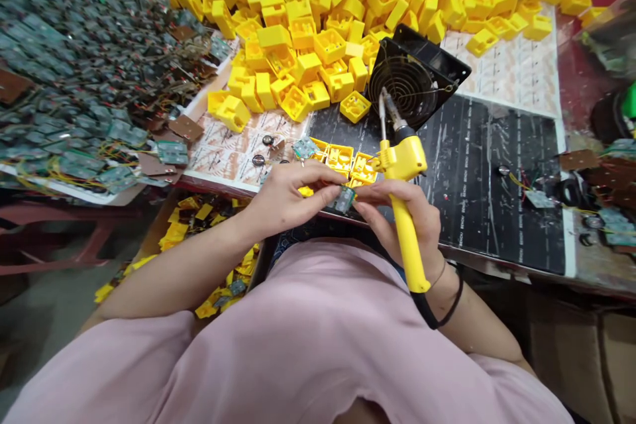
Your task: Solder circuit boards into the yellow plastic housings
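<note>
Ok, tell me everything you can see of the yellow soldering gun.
The soldering gun looks like yellow plastic: a long handle below a blocky head, which carries a dark collar with a slim tip and, alongside, a thin metal tube. It rests in the right hand, handle slanting toward the wrist, front pointing away from the wearer and overlapping the black fan in view; contact there can't be told.

The soldering gun [408, 235] is yellow, as are the cases [305, 33] towards the far edge of the desk [529, 76]; the circuit board [344, 200] is green. White lettering crosses the black mat [477, 179] along the near edge.
</note>
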Tool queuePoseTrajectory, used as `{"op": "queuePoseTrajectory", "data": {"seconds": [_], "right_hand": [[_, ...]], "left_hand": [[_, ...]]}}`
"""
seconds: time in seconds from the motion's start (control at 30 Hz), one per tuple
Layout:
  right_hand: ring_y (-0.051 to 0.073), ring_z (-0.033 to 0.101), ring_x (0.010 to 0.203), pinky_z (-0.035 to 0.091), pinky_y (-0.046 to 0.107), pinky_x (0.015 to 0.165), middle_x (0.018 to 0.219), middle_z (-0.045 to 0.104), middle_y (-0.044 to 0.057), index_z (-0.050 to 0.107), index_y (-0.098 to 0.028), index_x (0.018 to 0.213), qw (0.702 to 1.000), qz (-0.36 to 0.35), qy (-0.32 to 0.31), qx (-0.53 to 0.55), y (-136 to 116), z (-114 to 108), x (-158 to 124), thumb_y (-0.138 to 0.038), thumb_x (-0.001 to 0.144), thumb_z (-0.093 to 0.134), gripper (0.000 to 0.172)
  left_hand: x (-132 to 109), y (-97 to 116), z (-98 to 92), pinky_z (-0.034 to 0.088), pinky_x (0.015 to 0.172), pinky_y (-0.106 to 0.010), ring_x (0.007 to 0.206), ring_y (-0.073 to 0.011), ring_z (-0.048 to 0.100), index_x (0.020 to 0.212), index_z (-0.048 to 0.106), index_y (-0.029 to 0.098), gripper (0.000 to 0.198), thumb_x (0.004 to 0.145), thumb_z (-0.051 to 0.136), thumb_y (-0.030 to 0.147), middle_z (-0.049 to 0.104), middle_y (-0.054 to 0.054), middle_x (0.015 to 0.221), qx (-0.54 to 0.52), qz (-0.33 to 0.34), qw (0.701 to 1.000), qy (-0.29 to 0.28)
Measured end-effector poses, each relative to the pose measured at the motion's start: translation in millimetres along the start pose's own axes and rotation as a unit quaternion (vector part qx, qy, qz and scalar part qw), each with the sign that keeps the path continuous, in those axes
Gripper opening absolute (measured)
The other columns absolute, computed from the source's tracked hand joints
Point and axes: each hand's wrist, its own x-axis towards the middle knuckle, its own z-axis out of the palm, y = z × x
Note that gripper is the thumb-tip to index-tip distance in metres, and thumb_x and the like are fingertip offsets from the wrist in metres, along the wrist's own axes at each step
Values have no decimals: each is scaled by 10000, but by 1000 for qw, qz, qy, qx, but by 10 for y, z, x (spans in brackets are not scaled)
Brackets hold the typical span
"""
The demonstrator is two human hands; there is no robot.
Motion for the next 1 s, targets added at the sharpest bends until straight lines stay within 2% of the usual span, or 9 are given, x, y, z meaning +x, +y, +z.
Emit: {"op": "queuePoseTrajectory", "data": {"seconds": [0.1,0.2,0.3,0.4,0.47,0.6,0.77,0.9,1.0], "right_hand": [[236,870,1067,751,360,948,1242,857,37,632,-327,1415,998,-56,17,-36,48,-1,5,-271,995,895,498],[248,870,1063,748,383,958,1195,868,36,599,-344,1477,987,-141,2,-79,68,10,45,-211,956,921,626],[240,868,1034,745,377,935,1139,869,36,588,-310,1482,985,-157,-5,-76,45,35,73,-193,972,899,609],[228,862,965,749,365,845,1174,860,35,602,-312,1475,993,-106,10,-42,10,57,65,-261,963,925,608],[202,848,873,743,337,787,1155,858,10,621,-324,1449,996,-81,9,-29,-6,66,57,-206,957,919,587],[171,843,816,738,292,796,1052,857,-38,653,-321,1356,996,-82,21,-20,-25,47,71,-59,962,843,509],[177,858,823,748,286,811,1049,868,-31,639,-316,1404,995,-97,19,-25,-73,-2,161,-99,967,876,543],[191,857,789,750,289,759,1046,872,-35,671,-326,1416,993,-109,44,3,-72,53,251,-141,983,879,515],[205,852,772,744,317,717,1008,867,-45,740,-363,1309,994,-79,80,-6,-8,8,259,-229,1019,860,341]], "left_hand": [[19,-3,38,629,736,-253,811,-189,804,987,907,171,244,912,834,392,882,-71,946,-91,-165,982,18],[38,-8,73,613,720,-263,786,-194,781,997,917,162,327,880,850,459,875,-78,919,-131,-216,968,-1],[34,-13,93,624,777,-263,872,-207,807,1027,923,184,281,921,816,421,886,-83,989,-127,-180,975,-16],[18,-8,89,634,881,-265,960,-206,823,997,920,210,217,958,777,368,887,-78,1052,-118,-130,984,-37],[15,3,75,628,899,-262,953,-194,816,971,916,216,206,973,746,333,883,-74,1044,-113,-109,986,-56],[44,33,22,593,809,-250,831,-167,764,965,905,213,231,984,681,265,860,-66,953,-91,-78,987,-105],[119,21,11,523,751,-221,769,-140,695,903,873,190,253,1024,660,252,784,-49,823,-108,-22,971,-214],[202,-1,45,581,866,-273,917,-191,757,912,883,208,198,1015,751,313,830,-84,948,-160,-37,959,-230],[293,89,-132,631,940,-355,1027,-243,804,834,869,240,299,1010,816,475,863,-105,1130,-187,-82,952,-229]]}}
